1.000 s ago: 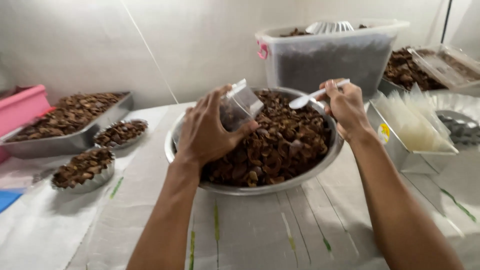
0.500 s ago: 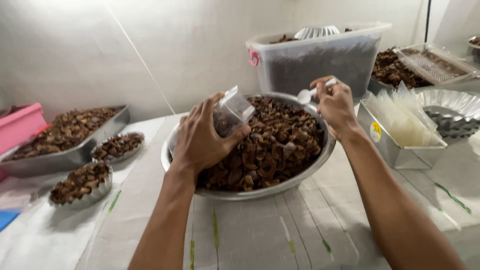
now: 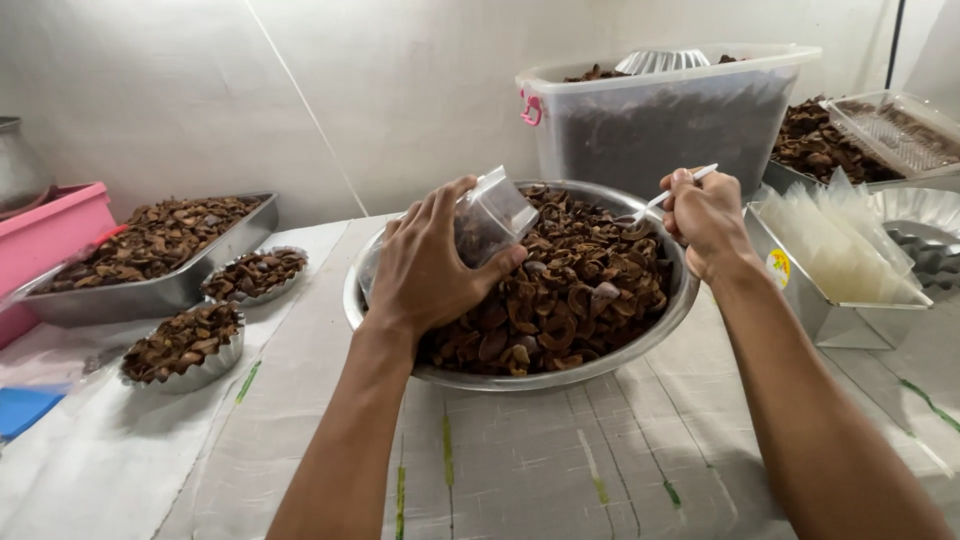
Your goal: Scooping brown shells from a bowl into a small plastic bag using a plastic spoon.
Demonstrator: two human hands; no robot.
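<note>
A wide steel bowl (image 3: 640,350) heaped with dark brown dried pieces (image 3: 580,290) stands in the middle of the cloth-covered table. Over its left half my left hand (image 3: 425,265) grips a small clear plastic bag (image 3: 495,212), tilted with its mouth toward the heap. At the bowl's right rim my right hand (image 3: 705,220) is closed around a white spoon (image 3: 660,195), whose handle end pokes out past the knuckles. The spoon's bowl dips into the pieces and is partly hidden.
A steel tray (image 3: 150,295) and two small fluted tins (image 3: 190,345) of the same pieces sit at left, beside a pink tub (image 3: 45,235). A large clear bin (image 3: 680,120) stands behind the bowl. A steel box of clear bags (image 3: 830,260) is at right.
My right hand has lowered the spoon from above the bowl's far rim down into the pieces. My left hand still holds the bag over the bowl.
</note>
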